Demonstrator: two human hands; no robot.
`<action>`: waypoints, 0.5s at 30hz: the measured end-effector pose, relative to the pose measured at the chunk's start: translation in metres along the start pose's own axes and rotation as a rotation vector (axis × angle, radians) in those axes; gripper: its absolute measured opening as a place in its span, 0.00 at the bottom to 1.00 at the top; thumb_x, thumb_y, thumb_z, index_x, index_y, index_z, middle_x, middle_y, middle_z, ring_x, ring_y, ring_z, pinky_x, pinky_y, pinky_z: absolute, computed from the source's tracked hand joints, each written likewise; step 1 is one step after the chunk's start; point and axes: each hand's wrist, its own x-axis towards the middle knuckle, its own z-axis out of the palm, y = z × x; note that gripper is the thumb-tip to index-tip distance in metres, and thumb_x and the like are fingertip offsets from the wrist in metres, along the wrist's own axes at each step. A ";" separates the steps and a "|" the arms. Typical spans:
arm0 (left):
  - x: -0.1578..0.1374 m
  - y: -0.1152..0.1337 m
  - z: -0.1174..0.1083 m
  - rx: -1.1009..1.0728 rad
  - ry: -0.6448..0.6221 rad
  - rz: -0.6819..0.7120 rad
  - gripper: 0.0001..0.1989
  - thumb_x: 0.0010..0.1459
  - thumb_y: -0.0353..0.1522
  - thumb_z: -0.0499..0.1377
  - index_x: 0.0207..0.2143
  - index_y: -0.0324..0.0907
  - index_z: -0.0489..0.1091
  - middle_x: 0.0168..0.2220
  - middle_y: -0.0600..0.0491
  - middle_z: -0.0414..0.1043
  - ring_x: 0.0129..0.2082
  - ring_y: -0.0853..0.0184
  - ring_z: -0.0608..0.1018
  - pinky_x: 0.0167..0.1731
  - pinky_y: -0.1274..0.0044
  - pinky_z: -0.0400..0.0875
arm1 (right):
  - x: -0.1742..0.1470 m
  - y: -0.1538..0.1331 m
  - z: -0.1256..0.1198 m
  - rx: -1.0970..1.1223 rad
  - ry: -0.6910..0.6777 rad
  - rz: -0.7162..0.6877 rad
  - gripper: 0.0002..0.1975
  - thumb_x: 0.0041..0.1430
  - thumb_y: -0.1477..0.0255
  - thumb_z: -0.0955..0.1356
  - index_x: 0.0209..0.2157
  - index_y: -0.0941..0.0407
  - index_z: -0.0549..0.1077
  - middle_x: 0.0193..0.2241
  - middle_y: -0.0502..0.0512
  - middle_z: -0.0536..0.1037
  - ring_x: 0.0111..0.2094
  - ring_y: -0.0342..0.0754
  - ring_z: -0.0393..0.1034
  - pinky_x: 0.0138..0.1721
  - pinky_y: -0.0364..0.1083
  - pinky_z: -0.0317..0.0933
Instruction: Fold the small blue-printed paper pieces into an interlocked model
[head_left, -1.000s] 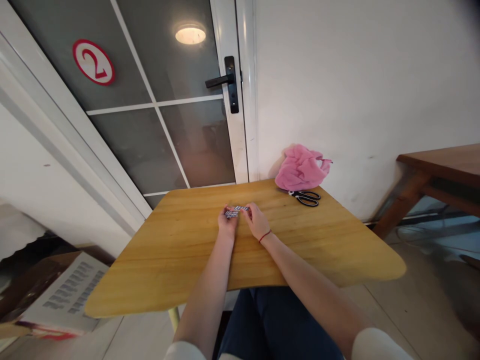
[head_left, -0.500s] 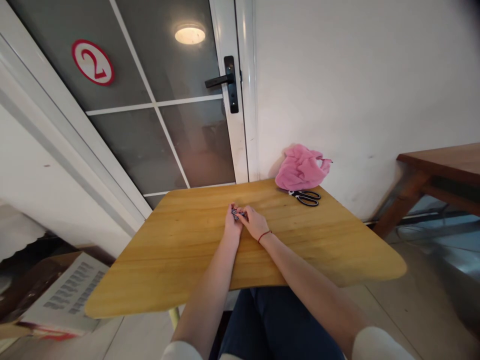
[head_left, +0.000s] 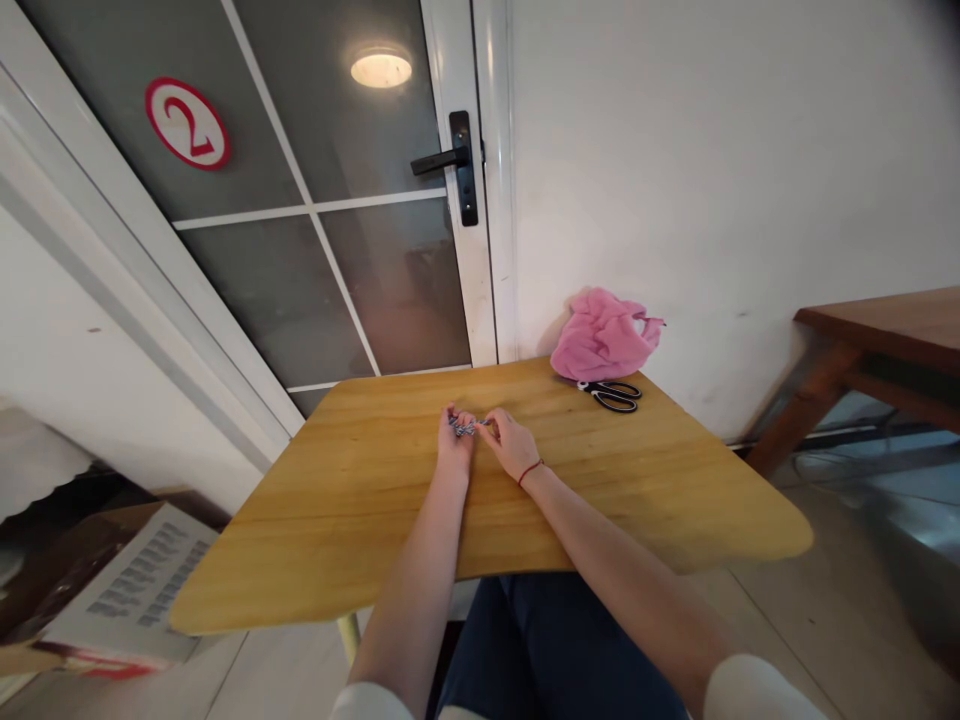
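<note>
A small bundle of dark-and-white patterned cord (head_left: pixel 463 428) lies across the fingers of my left hand (head_left: pixel 454 445), which is curled round it with the palm up. My right hand (head_left: pixel 511 442), with a red string bracelet at the wrist, pinches one end of the cord and holds it out to the right. A short stretch of cord shows between the two hands. Both hands are over the middle of the wooden table (head_left: pixel 360 500). The cord's exact shape is partly hidden by my fingers.
Black-handled scissors (head_left: pixel 611 394) lie at the table's back right, beside a crumpled pink cloth (head_left: pixel 604 337). Behind the table are a door (head_left: pixel 382 280) and a white wall. An open cardboard box (head_left: pixel 135 590) stands on the floor at left; a brown wooden table (head_left: pixel 885 330) is at right.
My left hand has shifted a little to the left, away from my right hand. More of the cord now shows, drawn out between them. The right hand has barely moved.
</note>
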 end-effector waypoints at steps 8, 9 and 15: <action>0.003 0.004 -0.006 -0.016 0.041 0.003 0.17 0.61 0.36 0.56 0.50 0.38 0.65 0.48 0.46 0.68 0.43 0.63 0.74 0.41 0.67 0.73 | 0.000 0.002 -0.002 0.082 0.114 0.006 0.16 0.64 0.59 0.58 0.36 0.57 0.66 0.27 0.52 0.70 0.25 0.42 0.64 0.27 0.40 0.55; 0.002 0.004 -0.006 -0.020 0.046 0.000 0.17 0.61 0.36 0.56 0.50 0.38 0.65 0.48 0.46 0.68 0.43 0.63 0.74 0.41 0.67 0.73 | 0.000 0.002 -0.003 0.087 0.122 0.009 0.16 0.64 0.59 0.57 0.36 0.57 0.66 0.27 0.52 0.70 0.25 0.42 0.64 0.28 0.40 0.56; 0.001 -0.001 -0.002 -0.025 0.063 -0.029 0.17 0.61 0.36 0.56 0.50 0.38 0.65 0.48 0.47 0.68 0.43 0.64 0.74 0.41 0.67 0.73 | 0.000 0.001 -0.003 0.082 0.100 0.029 0.15 0.64 0.61 0.58 0.36 0.57 0.66 0.28 0.52 0.70 0.27 0.43 0.65 0.28 0.40 0.56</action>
